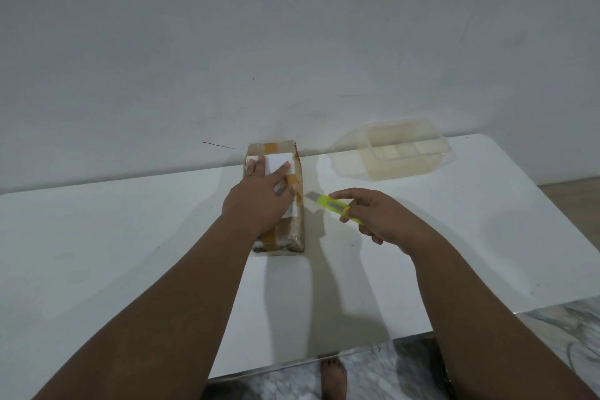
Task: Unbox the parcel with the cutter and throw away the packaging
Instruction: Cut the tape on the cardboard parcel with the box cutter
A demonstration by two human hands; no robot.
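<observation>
Our left hand presses flat, fingers straight, on taped parcel — right hand grips yellow cutter, blade beside parcel's right edge; clear plastic container at table's far edge.

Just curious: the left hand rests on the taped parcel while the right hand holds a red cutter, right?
Not red: the head view shows a yellow-green cutter in the right hand, with the left hand resting on the taped parcel.
</observation>
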